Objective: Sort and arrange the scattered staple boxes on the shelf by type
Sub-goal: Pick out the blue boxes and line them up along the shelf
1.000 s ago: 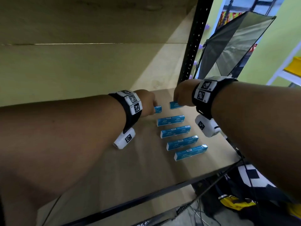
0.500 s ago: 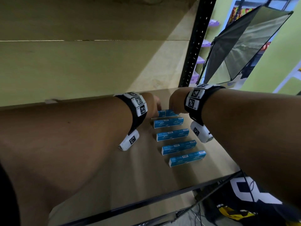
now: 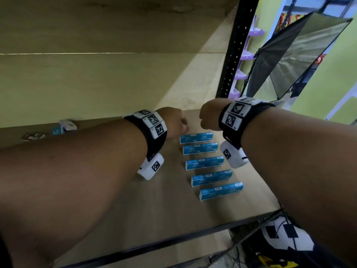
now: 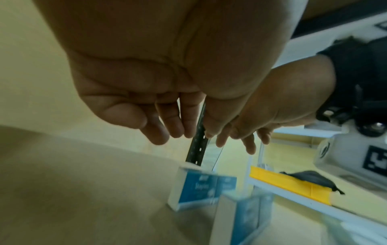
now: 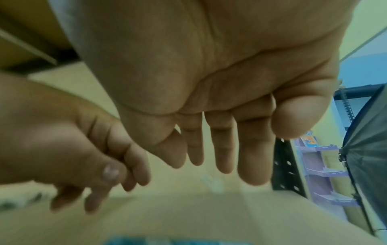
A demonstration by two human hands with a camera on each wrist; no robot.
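Note:
Blue staple boxes lie in a column of several rows on the wooden shelf [image 3: 135, 209]. The farthest row [image 3: 196, 137] is two short boxes end to end, also seen in the left wrist view as blue boxes [image 4: 201, 189]. My left hand [image 3: 174, 122] hovers just above that row's left end, and my right hand [image 3: 209, 117] above its right end. Both hold nothing. The left fingers [image 4: 176, 126] hang loosely curled and the right fingers [image 5: 220, 149] point straight down. More boxes lie scattered at the far left: a white and purple one [image 3: 67, 124], a blue one [image 3: 57, 130] and a dark one [image 3: 31, 135].
A black perforated upright [image 3: 235, 49] stands at the shelf's back right corner. Beyond it is a grey softbox [image 3: 293, 55] and purple racks. The shelf's dark front edge [image 3: 173, 240] runs below the nearest blue row [image 3: 221, 191]. Cables and a bag lie on the floor at lower right.
Each hand brought a short blue box inward; the two now lie together as the farthest row. Both hands have let go and lifted slightly.

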